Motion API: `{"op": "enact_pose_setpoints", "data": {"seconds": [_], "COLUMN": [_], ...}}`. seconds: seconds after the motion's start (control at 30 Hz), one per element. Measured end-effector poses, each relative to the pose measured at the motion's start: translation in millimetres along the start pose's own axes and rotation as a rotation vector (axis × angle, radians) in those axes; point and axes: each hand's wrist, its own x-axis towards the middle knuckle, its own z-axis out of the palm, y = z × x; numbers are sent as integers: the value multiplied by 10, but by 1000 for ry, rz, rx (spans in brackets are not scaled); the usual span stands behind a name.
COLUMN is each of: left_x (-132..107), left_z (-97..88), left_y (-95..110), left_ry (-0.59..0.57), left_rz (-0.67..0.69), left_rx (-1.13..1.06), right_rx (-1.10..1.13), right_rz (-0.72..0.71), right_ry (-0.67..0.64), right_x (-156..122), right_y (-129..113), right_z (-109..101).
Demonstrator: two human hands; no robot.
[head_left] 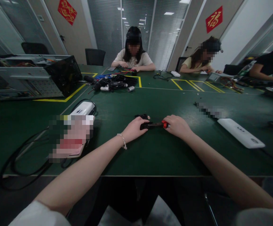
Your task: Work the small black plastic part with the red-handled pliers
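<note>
My right hand [177, 125] is closed round the red handles of what look like pliers [156, 125]. Their dark metal jaws point left and meet a small black part [144, 126]. Fingers and thumb of my left hand [133, 128] pinch that part just above the table; its exact kind is too small to tell. Right behind my left hand lies another small black piece [143, 116], partly covered by the fingers.
On the green table [164, 153], a white power bank [241, 132] lies at right. To the left are a cabled white power bank [84, 108] and a pinkish phone-like object [73, 141]. Farther back stand an opened computer case [28, 77], a tangle of black tools and cables [112, 82], and several people.
</note>
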Motion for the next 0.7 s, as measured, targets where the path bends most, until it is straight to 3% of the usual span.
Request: {"op": "enact_pose_setpoints", "data": {"seconds": [0.7], "left_x": [9], "left_z": [25], "left_y": [-37], "left_ry": [11], "left_rz": [31], "left_rx": [24], "right_rx": [-11], "right_rz": [14], "right_ry": [-18], "right_x": [-6], "right_y": [4], "right_z": [-1]}}
